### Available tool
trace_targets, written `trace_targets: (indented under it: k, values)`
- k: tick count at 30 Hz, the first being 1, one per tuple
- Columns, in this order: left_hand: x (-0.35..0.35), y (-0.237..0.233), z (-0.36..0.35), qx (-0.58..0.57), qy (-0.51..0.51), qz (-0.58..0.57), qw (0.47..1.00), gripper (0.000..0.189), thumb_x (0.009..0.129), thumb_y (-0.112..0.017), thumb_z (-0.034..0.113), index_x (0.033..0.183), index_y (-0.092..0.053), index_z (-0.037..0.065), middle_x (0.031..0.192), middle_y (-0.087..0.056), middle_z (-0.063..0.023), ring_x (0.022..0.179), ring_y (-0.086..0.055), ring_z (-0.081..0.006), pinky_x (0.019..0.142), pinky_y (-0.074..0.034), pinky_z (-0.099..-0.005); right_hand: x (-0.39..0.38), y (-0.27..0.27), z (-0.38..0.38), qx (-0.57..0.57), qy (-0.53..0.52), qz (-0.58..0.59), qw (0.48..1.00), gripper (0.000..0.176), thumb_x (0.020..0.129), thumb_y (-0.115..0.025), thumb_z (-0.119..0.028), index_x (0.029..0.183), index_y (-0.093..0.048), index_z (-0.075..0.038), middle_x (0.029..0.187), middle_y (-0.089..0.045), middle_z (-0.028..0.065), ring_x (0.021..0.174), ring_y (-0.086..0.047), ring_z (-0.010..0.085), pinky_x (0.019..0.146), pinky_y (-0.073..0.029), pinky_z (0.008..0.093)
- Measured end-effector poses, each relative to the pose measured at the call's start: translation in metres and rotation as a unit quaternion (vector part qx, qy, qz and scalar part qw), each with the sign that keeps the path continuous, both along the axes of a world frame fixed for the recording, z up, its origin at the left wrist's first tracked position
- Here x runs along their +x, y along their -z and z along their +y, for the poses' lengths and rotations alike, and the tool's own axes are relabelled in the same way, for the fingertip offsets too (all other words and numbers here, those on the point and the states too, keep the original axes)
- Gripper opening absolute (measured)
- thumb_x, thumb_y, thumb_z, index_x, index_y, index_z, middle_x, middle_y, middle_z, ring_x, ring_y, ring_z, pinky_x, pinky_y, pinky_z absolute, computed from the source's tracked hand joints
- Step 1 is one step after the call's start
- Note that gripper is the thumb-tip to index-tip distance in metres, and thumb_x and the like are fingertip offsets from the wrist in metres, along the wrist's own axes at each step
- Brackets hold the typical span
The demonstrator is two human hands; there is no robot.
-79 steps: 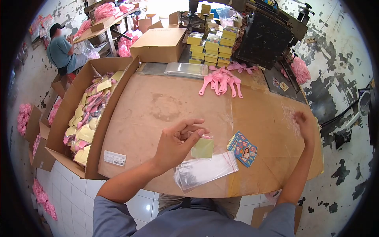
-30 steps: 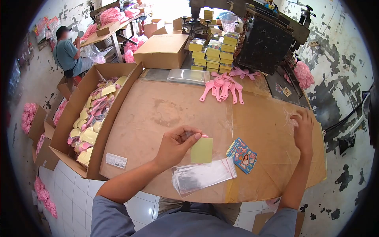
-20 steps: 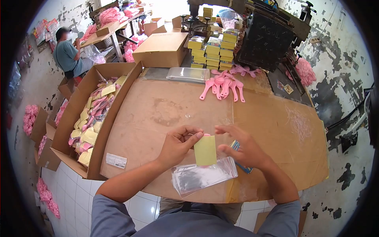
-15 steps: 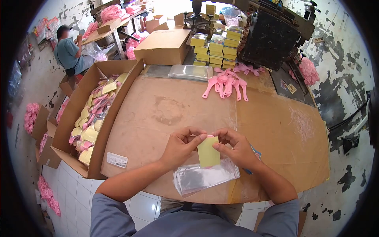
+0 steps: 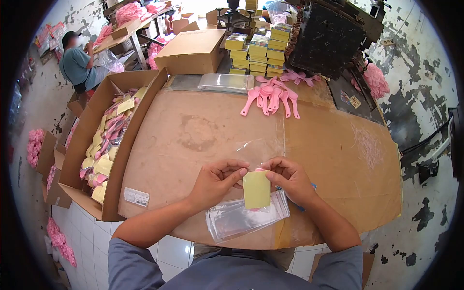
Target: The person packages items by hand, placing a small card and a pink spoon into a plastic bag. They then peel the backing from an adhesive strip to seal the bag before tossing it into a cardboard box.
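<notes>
Perhaps the card [image 5: 257, 190] could skew in its bag [image 5: 256, 151] if the left hand [image 5: 218, 180] and right hand [image 5: 293, 181], both pinching the card's top corners, tug unevenly.

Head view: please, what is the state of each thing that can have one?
Left hand: pinching beside the yellow card
Right hand: pinching the card's top
Yellow card: held
Large left box: open, holding many packets
Large back box: closed
Near clear bags: flat, overlapping
Card piles: stacked
Pink handled pieces: loosely heaped
</notes>
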State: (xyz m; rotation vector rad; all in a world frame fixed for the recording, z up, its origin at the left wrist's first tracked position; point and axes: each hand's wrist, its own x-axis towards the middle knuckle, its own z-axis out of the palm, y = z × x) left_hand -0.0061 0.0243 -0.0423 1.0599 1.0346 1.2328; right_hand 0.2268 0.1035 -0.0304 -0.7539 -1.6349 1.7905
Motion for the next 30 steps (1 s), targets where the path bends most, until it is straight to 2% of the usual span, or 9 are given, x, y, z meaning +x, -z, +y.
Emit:
trace_targets:
  k: [3, 6, 9, 12, 15, 18, 24, 27, 30]
  values:
    - [0.001, 0.003, -0.001, 0.018, 0.003, 0.004, 1.000, 0.026, 0.103, -0.067, 0.010, 0.125, -0.068, -0.003, 0.112, -0.075, -0.0086, 0.099, -0.073, -0.0129, 0.081, -0.064, -0.0287, 0.001, -0.002, 0.000, -0.026, 0.003, 0.003, 1.000, 0.019, 0.100, -0.070, -0.007, 0.116, -0.067, 0.002, 0.108, -0.073, 0.0056, 0.101, -0.069, 0.0110, 0.089, -0.055, 0.0261]
    - [0.000, 0.005, -0.002, 0.045, -0.017, 0.070, 0.996, 0.023, 0.101, -0.070, 0.010, 0.121, -0.071, -0.001, 0.110, -0.077, -0.0073, 0.096, -0.074, -0.0120, 0.077, -0.063, -0.0274, 0.003, -0.005, 0.001, -0.046, 0.001, -0.003, 0.999, 0.019, 0.099, -0.072, -0.010, 0.114, -0.070, 0.002, 0.104, -0.073, 0.0035, 0.096, -0.067, 0.0087, 0.086, -0.054, 0.0242]
    - [0.000, -0.001, -0.002, 0.102, -0.047, 0.127, 0.986, 0.019, 0.098, -0.070, 0.002, 0.117, -0.074, -0.003, 0.104, -0.078, -0.0104, 0.092, -0.074, -0.0132, 0.077, -0.063, -0.0274, 0.007, 0.000, 0.005, -0.037, 0.000, -0.027, 0.999, 0.018, 0.099, -0.072, -0.010, 0.113, -0.071, 0.001, 0.101, -0.072, 0.0016, 0.090, -0.065, 0.0064, 0.082, -0.052, 0.0225]
    - [-0.008, 0.003, -0.001, 0.155, -0.040, 0.223, 0.961, 0.018, 0.096, -0.070, -0.002, 0.113, -0.075, -0.002, 0.102, -0.079, -0.0094, 0.088, -0.075, -0.0131, 0.076, -0.063, -0.0267, 0.008, 0.002, 0.006, -0.016, 0.002, -0.025, 1.000, 0.018, 0.099, -0.072, -0.009, 0.114, -0.072, 0.001, 0.101, -0.072, 0.0011, 0.087, -0.064, 0.0050, 0.079, -0.051, 0.0217]
    - [-0.008, 0.002, -0.002, 0.158, -0.033, 0.220, 0.962, 0.020, 0.094, -0.070, -0.004, 0.113, -0.076, -0.001, 0.102, -0.079, -0.0089, 0.086, -0.075, -0.0130, 0.076, -0.063, -0.0266, 0.006, 0.003, 0.004, 0.003, 0.008, -0.006, 1.000, 0.017, 0.100, -0.071, -0.009, 0.114, -0.072, 0.001, 0.102, -0.072, 0.0009, 0.088, -0.064, 0.0058, 0.080, -0.052, 0.0223]
    - [-0.008, 0.000, 0.000, 0.224, -0.033, 0.253, 0.941, 0.019, 0.094, -0.071, -0.003, 0.113, -0.076, -0.001, 0.101, -0.079, -0.0093, 0.086, -0.075, -0.0134, 0.077, -0.062, -0.0270, 0.007, 0.004, 0.004, 0.006, 0.002, 0.005, 1.000, 0.018, 0.100, -0.071, -0.009, 0.114, -0.073, 0.002, 0.105, -0.071, 0.0011, 0.092, -0.065, 0.0070, 0.082, -0.052, 0.0230]
    - [-0.005, -0.004, -0.003, 0.194, -0.047, 0.217, 0.956, 0.023, 0.090, -0.071, -0.007, 0.112, -0.076, -0.001, 0.100, -0.079, -0.0122, 0.089, -0.076, -0.0166, 0.079, -0.062, -0.0285, 0.010, 0.006, 0.008, 0.036, -0.016, 0.015, 0.999, 0.014, 0.100, -0.069, -0.005, 0.112, -0.074, 0.001, 0.108, -0.069, 0.0035, 0.099, -0.064, 0.0086, 0.086, -0.051, 0.0246]
    - [-0.012, -0.004, 0.001, 0.257, -0.020, 0.264, 0.930, 0.023, 0.090, -0.071, -0.008, 0.111, -0.077, 0.000, 0.100, -0.079, -0.0132, 0.089, -0.077, -0.0188, 0.079, -0.063, -0.0294, 0.010, 0.004, 0.008, 0.053, -0.019, 0.023, 0.998, 0.013, 0.100, -0.068, -0.002, 0.111, -0.075, 0.000, 0.108, -0.068, 0.0043, 0.099, -0.064, 0.0094, 0.086, -0.051, 0.0248]
    - [-0.014, -0.005, 0.002, 0.263, -0.009, 0.271, 0.926, 0.023, 0.090, -0.070, -0.008, 0.110, -0.078, 0.001, 0.100, -0.079, -0.0134, 0.088, -0.077, -0.0195, 0.079, -0.063, -0.0294, 0.012, 0.005, 0.010, 0.062, -0.033, 0.036, 0.997, 0.016, 0.098, -0.067, 0.002, 0.112, -0.075, -0.001, 0.108, -0.067, 0.0046, 0.099, -0.065, 0.0101, 0.085, -0.051, 0.0252]
